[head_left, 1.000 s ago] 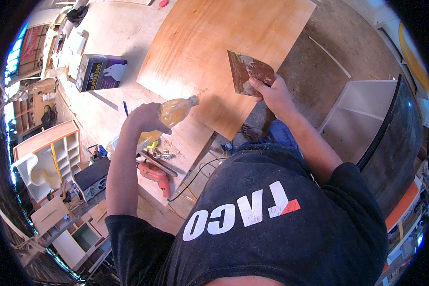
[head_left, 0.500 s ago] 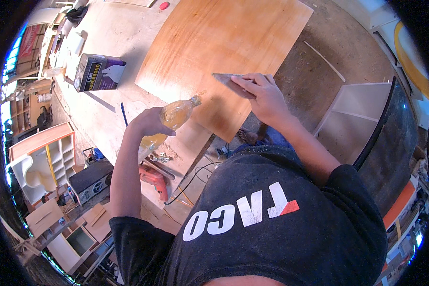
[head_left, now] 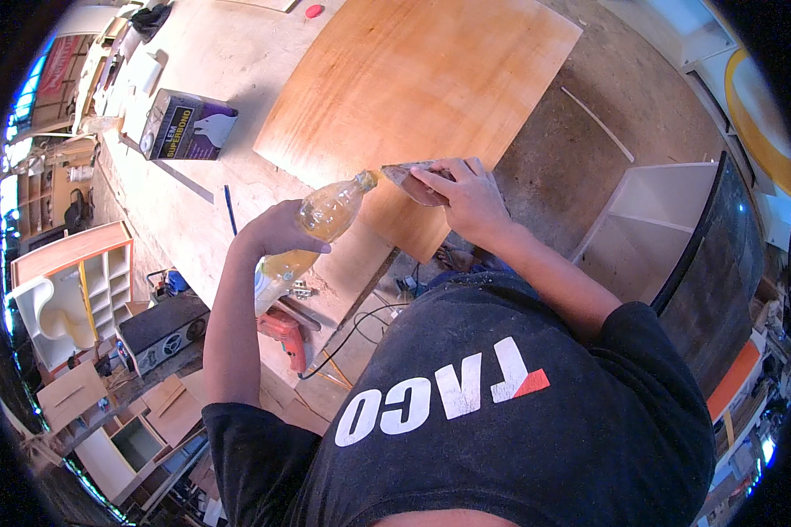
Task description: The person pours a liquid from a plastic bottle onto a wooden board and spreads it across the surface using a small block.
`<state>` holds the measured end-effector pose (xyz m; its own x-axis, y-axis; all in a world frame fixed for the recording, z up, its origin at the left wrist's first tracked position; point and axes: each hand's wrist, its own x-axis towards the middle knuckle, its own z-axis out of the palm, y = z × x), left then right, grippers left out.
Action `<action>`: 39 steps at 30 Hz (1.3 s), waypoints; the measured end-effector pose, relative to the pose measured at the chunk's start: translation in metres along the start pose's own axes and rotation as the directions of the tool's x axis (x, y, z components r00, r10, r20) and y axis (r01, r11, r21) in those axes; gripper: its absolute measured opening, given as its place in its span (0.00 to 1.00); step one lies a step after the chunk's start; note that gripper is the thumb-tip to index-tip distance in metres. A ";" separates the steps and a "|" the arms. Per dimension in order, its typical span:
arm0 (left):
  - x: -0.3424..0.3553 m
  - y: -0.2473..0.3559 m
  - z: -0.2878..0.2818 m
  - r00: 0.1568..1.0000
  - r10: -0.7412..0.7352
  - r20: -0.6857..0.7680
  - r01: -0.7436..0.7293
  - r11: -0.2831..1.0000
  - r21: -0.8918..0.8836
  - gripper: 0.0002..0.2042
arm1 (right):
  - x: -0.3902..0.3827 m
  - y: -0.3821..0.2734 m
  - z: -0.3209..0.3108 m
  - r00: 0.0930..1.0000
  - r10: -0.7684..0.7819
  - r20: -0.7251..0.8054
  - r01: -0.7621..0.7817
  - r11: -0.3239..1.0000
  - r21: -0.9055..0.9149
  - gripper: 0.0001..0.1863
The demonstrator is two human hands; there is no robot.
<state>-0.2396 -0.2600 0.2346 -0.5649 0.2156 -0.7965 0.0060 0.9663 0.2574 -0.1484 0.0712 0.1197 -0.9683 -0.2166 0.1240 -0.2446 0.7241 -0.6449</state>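
My left hand (head_left: 277,230) is wrapped round a clear plastic bottle (head_left: 332,209) of yellowish liquid, tilted with its mouth toward the right. Pinched in my right hand (head_left: 476,200) is a flat, stained scraper (head_left: 413,184). Its left corner sits right by the bottle's mouth; whether the two touch I cannot tell. Both are over the near part of a smooth wooden sheet (head_left: 404,79), which lies on the worktable (head_left: 185,233) and juts past its right side.
A square metal can (head_left: 189,127) stands left of the sheet, with a blue pen-like stick (head_left: 229,209) nearer me. A red power drill (head_left: 283,336) and its black cord lie at the table's near edge. Right, an open white cabinet (head_left: 655,211) stands on the floor.
The scraper in my right hand has come down and left to the bottle's mouth. My left hand keeps the bottle tilted, nearly in place.
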 end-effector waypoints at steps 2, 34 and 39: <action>0.000 -0.002 0.000 1.000 0.019 0.001 -0.019 1.000 -0.010 0.41 | 0.001 -0.002 0.003 1.000 -0.001 -0.002 0.001 1.000 0.015 0.30; -0.011 -0.098 0.073 0.287 -0.419 -0.861 -0.792 0.401 -0.460 0.26 | 0.053 -0.038 0.032 0.975 -0.071 0.209 0.147 0.913 -0.379 0.13; 0.007 -0.096 0.075 0.234 -0.442 -0.866 -0.787 0.437 -0.435 0.28 | 0.069 -0.035 0.056 0.980 -0.051 0.191 0.143 0.849 -0.509 0.12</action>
<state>-0.1821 -0.3405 0.1634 -0.8494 -0.4983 0.1740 0.0882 0.1910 0.9776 -0.2041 -0.0055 0.1084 -0.9272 -0.3743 0.0105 -0.3717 0.9168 -0.1461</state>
